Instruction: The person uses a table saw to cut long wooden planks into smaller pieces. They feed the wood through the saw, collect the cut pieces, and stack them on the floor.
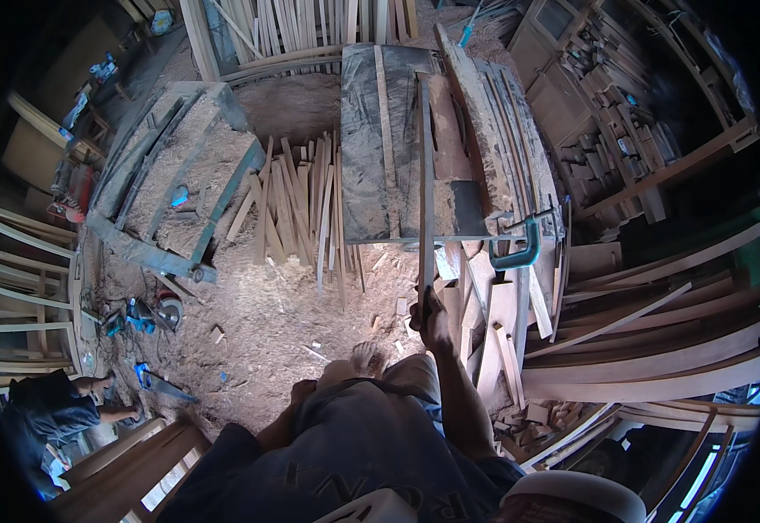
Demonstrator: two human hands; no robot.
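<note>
My right hand (430, 315) grips the near end of a long narrow wooden strip (425, 200), which lies lengthwise on the dark saw table (365, 157) beside a sawdust-covered wooden fence (473, 139). A teal clamp (516, 260) holds the near right end of the fence. My left hand (300, 392) hangs low by my thigh, fingers curled; whether it holds anything is hidden.
A metal frame (239, 163) stands left of loose sticks (295, 196). Power tools (158, 314) lie on the sawdust floor. A co-worker (44, 414) is at lower left. Curved boards (659, 357) are stacked at right, offcuts (528, 418) below.
</note>
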